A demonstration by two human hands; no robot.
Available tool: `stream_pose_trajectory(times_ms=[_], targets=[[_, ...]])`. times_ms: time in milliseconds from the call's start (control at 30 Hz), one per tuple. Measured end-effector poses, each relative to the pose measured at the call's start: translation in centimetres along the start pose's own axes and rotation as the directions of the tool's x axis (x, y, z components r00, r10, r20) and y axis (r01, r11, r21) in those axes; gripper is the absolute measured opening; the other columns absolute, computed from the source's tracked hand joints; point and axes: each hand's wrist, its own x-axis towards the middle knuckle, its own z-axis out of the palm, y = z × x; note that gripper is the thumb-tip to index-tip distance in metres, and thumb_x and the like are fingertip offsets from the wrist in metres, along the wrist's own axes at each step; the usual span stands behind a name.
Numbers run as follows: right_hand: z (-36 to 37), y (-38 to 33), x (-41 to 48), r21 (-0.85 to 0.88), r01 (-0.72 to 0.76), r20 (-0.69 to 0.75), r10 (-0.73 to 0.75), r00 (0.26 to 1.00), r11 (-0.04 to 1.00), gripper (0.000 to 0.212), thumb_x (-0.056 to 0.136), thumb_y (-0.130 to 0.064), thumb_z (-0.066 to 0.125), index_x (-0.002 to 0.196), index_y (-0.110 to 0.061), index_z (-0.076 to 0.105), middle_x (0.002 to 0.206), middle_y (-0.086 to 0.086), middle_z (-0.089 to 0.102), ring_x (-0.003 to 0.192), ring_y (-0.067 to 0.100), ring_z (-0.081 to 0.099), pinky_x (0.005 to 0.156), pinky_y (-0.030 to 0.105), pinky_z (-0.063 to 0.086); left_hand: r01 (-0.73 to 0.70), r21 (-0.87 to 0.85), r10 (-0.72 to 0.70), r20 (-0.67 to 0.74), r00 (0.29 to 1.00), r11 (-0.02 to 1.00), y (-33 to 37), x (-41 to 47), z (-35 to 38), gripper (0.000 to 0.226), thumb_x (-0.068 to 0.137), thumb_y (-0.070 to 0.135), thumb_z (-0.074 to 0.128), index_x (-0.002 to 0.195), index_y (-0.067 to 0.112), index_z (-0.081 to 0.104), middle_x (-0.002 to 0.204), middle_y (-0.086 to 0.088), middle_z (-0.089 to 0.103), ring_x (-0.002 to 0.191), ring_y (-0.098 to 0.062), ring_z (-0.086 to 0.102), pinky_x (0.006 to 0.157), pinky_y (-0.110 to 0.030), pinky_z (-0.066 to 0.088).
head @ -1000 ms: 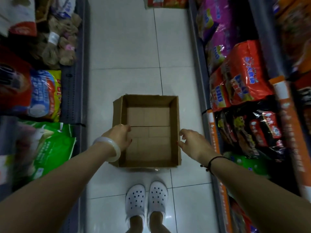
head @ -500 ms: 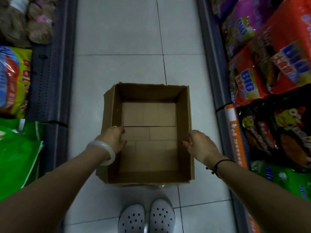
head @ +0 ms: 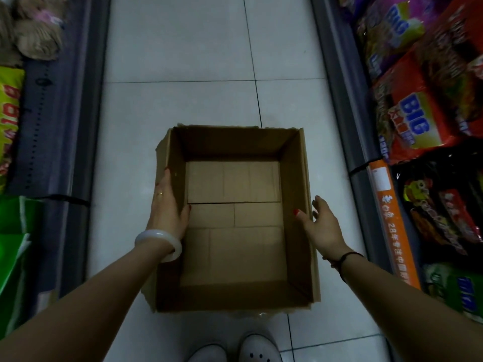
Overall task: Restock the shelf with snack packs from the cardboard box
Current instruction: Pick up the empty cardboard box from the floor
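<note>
An empty brown cardboard box (head: 300, 178) sits open on the tiled floor between two shelves, with only its bottom flaps showing inside. My left hand (head: 167, 205) holds the box's left wall, fingers stretched along the outside and thumb inside. At the right wall, my right hand (head: 320, 226) straddles the rim with spread fingers outside and the thumb tip just inside. Snack packs fill the right shelf: red "BIG" bags (head: 418, 113), dark bags (head: 441, 212) and green bags (head: 460, 291).
The left shelf (head: 55, 113) holds yellow and green bags (head: 13, 257) and brown bundles (head: 34, 35). An orange price strip (head: 392, 220) edges the right shelf. My white shoes (head: 258, 348) stand just behind the box. The aisle floor (head: 209, 61) runs ahead.
The view has dropped closer to the box. My left hand slid forward along the left wall and flattened against it. My right hand moved up to the right wall, thumb over the rim.
</note>
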Motion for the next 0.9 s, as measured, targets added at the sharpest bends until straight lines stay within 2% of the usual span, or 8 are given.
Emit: stream_pose_trajectory(times_ms=[67,133,200,267,333,500,633,900], targets=[[0.8,0.7,0.3,0.026,-0.01,0.01,0.01,1.0,1.0,0.058,0.095,-0.033,0.053,0.145,-0.013,0.032,0.145,0.01,0.045,0.129,0.03,0.047,0.104,0.041,0.044,0.078,-0.084,-0.083,-0.056,0.995,0.993,-0.4,-0.1,0.3,0.081,0.091,0.006,0.053,0.151,0.023,0.001,0.16,-0.006,0.004,0.146,-0.024,0.012,0.115,-0.041,0.023],[1.3,1.0,0.6,0.056,-0.007,0.0,0.007,1.0,0.998,0.047,0.096,-0.032,0.05,0.137,-0.009,0.042,0.125,0.01,0.058,0.107,0.027,0.057,0.084,0.031,0.051,0.125,-0.111,-0.132,-0.058,0.99,0.986,-1.1,0.0,0.5,0.071,0.094,0.009,0.049,0.151,0.019,0.007,0.158,-0.007,0.016,0.144,-0.027,0.02,0.114,-0.042,0.024],[1.7,1.2,0.8,0.09,0.004,-0.011,-0.003,1.0,0.996,0.04,0.098,-0.029,0.045,0.13,-0.006,0.047,0.102,0.005,0.057,0.083,0.016,0.053,0.066,0.018,0.041,0.144,-0.137,-0.15,-0.036,0.988,0.98,-1.7,0.0,0.6,0.062,0.097,0.012,0.045,0.15,0.02,0.015,0.153,-0.007,0.03,0.139,-0.03,0.032,0.112,-0.044,0.03],[1.9,1.4,1.0,0.116,0.021,-0.028,-0.018,0.999,0.993,0.03,0.1,-0.027,0.041,0.121,-0.007,0.051,0.084,-0.006,0.052,0.068,0.006,0.045,0.058,0.016,0.035,0.154,-0.187,-0.162,-0.028,0.986,0.97,-2.0,0.0,0.7,0.057,0.098,0.013,0.041,0.149,0.025,0.018,0.148,-0.008,0.039,0.131,-0.033,0.044,0.107,-0.049,0.039],[2.0,1.3,0.9,0.131,0.04,-0.041,-0.035,0.999,0.991,0.018,0.101,-0.024,0.039,0.107,-0.011,0.051,0.073,-0.007,0.048,0.061,0.006,0.043,0.053,0.015,0.033,0.171,-0.209,-0.18,-0.024,0.983,0.963,-2.2,0.0,0.7,0.052,0.099,0.013,0.037,0.147,0.028,0.023,0.139,-0.011,0.049,0.118,-0.035,0.054,0.098,-0.048,0.047],[1.3,0.7,0.4,0.167,0.039,-0.051,-0.031,0.998,0.985,0.02,0.101,-0.024,0.039,0.094,-0.011,0.052,0.067,0.001,0.046,0.055,0.012,0.041,0.05,0.02,0.034,0.272,-0.255,-0.286,-0.016,0.958,0.928,-2.2,0.1,0.6,0.037,0.1,0.014,0.036,0.136,0.015,0.045,0.117,-0.016,0.061,0.09,-0.026,0.056,0.079,-0.036,0.045],[0.0,-0.2,-0.9,0.194,0.014,-0.041,-0.006,0.999,0.981,0.025,0.1,-0.025,0.04,0.085,-0.01,0.052,0.065,0.003,0.045,0.055,0.014,0.039,0.052,0.024,0.034,0.287,-0.268,-0.299,-0.007,0.954,0.92,-1.5,-0.9,-0.6,0.034,0.1,0.015,0.038,0.13,0.01,0.052,0.108,-0.014,0.062,0.087,-0.024,0.054,0.077,-0.033,0.042],[-5.1,-4.6,-7.0,0.22,-0.004,-0.056,0.017,0.998,0.975,0.024,0.1,-0.026,0.041,0.09,-0.01,0.056,0.064,0.002,0.044,0.056,0.014,0.04,0.051,0.025,0.033,0.287,-0.295,-0.304,-0.014,0.952,0.911,3.0,-4.8,-6.6,0.031,0.099,0.017,0.04,0.126,0.012,0.055,0.093,-0.008,0.059,0.076,-0.022,0.052,0.061,-0.027,0.04]])
